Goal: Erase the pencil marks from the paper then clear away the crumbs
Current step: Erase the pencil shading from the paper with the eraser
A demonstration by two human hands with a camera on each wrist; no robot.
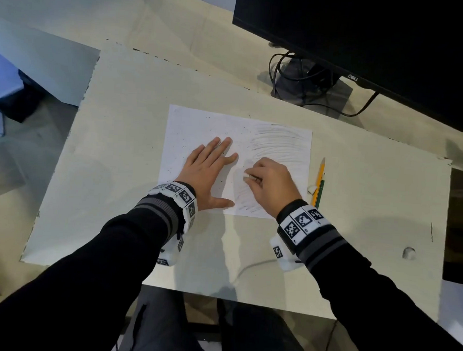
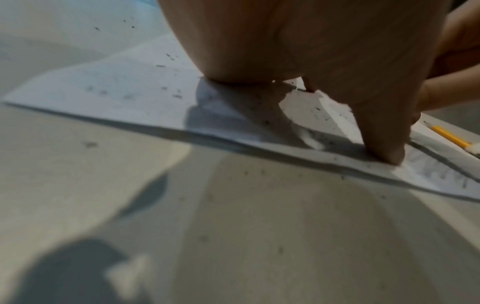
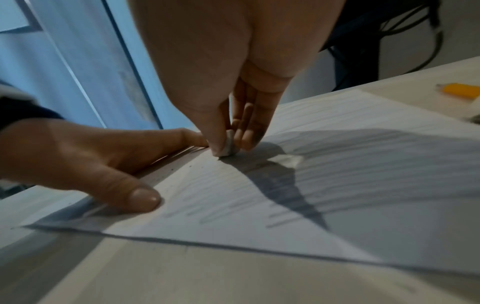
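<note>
The paper (image 1: 200, 125) lies flat at tabletop (image 1: 119, 142) centre. The left hand (image 1: 207, 171) rests on it palm down, fingers spread and straight, pointing to 1 o'clock. The right hand (image 1: 271, 184), at 3 o'clock of the left, pinches the eraser (image 3: 228, 147) between thumb and fingertips, tip touching the pencil marks (image 1: 279, 143).

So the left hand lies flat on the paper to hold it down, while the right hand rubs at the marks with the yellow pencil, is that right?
Not quite. The right hand pinches a small white eraser, not the pencil; the right wrist view shows it. The yellow pencil lies on the table beside the paper. The left hand does lie flat on the paper.
</note>
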